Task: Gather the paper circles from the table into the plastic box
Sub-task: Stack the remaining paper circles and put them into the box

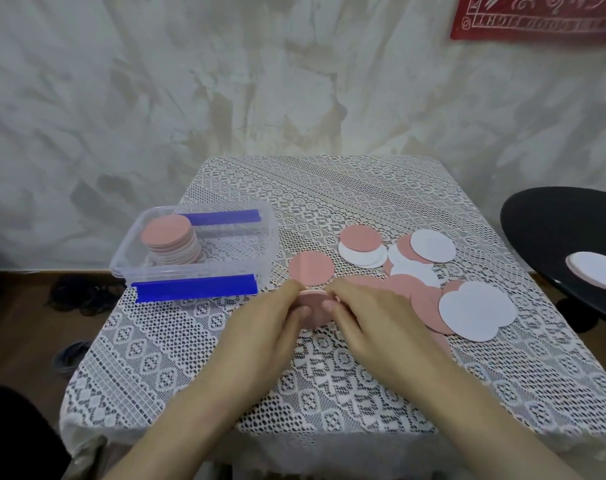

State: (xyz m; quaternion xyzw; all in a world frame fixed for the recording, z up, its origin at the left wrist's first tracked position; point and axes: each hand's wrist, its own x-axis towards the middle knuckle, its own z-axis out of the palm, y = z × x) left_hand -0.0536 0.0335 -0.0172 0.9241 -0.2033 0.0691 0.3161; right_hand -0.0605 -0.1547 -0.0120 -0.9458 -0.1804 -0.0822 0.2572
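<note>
A clear plastic box (125,261) with blue clips stands at the table's left and holds a tall pile of pink paper circles (171,239). Near the table's middle, my left hand (270,320) and my right hand (367,317) grip a small stack of pink circles (313,303) from both sides, fingers curled round its edges. A single pink circle (312,268) lies just beyond the hands. Several pink and white circles (433,251) lie scattered and overlapping to the right, with a large white one (478,310) nearest my right hand.
A white lace cloth (329,195) covers the small table. A black round tray (543,220) at the right edge carries a few more circles (595,270). Shoes sit on the floor at the left, below the box.
</note>
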